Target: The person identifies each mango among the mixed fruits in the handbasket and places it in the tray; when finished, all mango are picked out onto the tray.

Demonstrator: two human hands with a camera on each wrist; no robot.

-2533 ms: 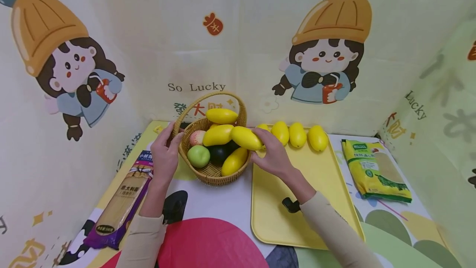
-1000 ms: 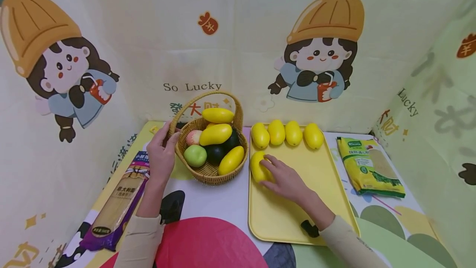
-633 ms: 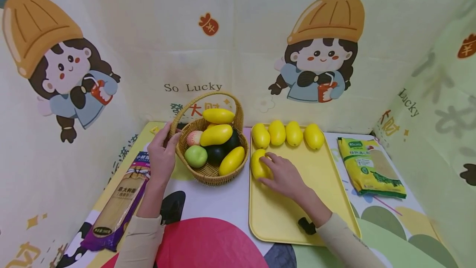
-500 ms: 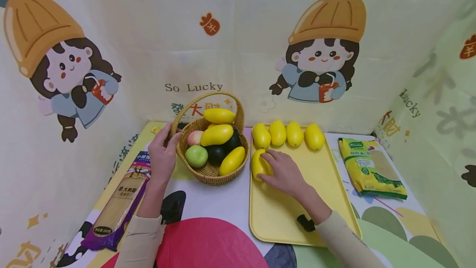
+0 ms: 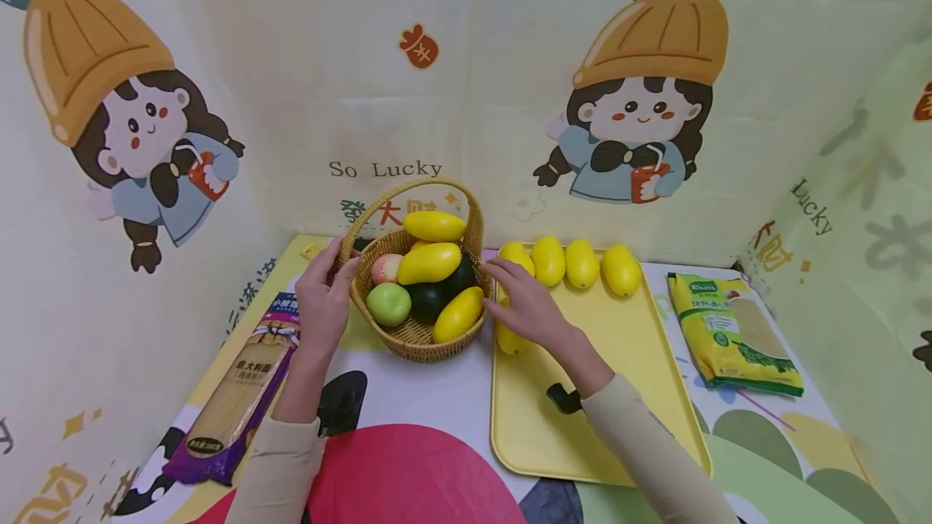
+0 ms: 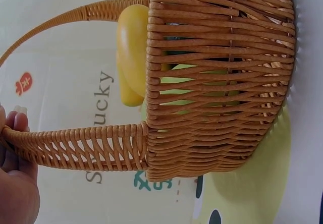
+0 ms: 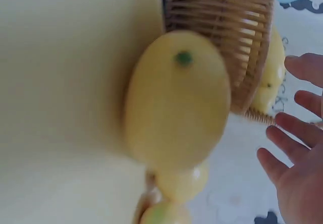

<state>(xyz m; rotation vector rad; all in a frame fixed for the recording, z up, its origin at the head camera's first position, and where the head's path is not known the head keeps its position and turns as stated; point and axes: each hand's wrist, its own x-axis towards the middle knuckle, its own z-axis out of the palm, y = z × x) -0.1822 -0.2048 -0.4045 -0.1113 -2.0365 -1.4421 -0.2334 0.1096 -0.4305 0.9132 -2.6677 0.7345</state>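
My left hand [image 5: 323, 306] grips the left side of the handle of a wicker basket [image 5: 418, 352]; the left wrist view shows its fingers around the handle [image 6: 86, 146]. Inside the basket lie several yellow mangoes [image 5: 459, 315], a green apple [image 5: 389, 304], a pinkish peach [image 5: 386, 268] and dark rounded fruit [image 5: 428, 302]. At the basket's right rim, my right hand [image 5: 535, 310] has its fingers spread and holds nothing. Below it, partly hidden by the hand, a single mango [image 5: 512, 340] rests on the yellow tray [image 5: 604, 395]. It fills the middle of the right wrist view, blurred.
Along the tray's far edge several mangoes [image 5: 582, 264] lie in a row. To the tray's right is a yellow-green food packet [image 5: 735, 334], and on the left a purple pack of noodles [image 5: 243, 390]. A patterned cloth wall [image 5: 495, 103] stands right behind.
A mango held over the basket's right edge has been set down on the tray, in front of the row. My right hand has released it and moved left to the rim. The left hand stays put.
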